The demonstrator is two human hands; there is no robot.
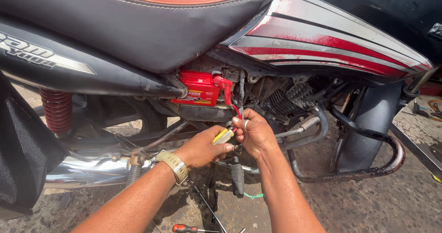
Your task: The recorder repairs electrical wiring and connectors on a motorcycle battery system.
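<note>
The red wire (236,111) ran down from the red battery (199,88) under the motorcycle's seat (138,21) into the person's two hands, which met just below the battery at the middle of the bike. The right hand (256,134), with a ring on one finger, pinched the wire's lower end between thumb and fingertips, the fingers pressed together around it. The left hand (202,147) sat just beside it, touching or nearly touching, with its fingers curled shut on a small yellow and white connector (223,136) whose tip stuck out toward the right hand. Whether the wire was already joined to the connector could not be told, since the fingers covered that spot. A tan watch strap (173,165) circled the left wrist.

The battery sat in an open bay with a red cap (224,83) over its terminal, right beside the top of the wire. To the right lay the engine fins and a spring (294,97), under the silver and red striped fuel tank (322,35). A rusty black crash bar (368,168) curved around the front. At the left, a red coil shock absorber (57,109) stood above the chrome exhaust pipe (87,171). On the rough ground near the forearms lay a red-handled screwdriver (184,228) and a bit of green wire (253,196).
</note>
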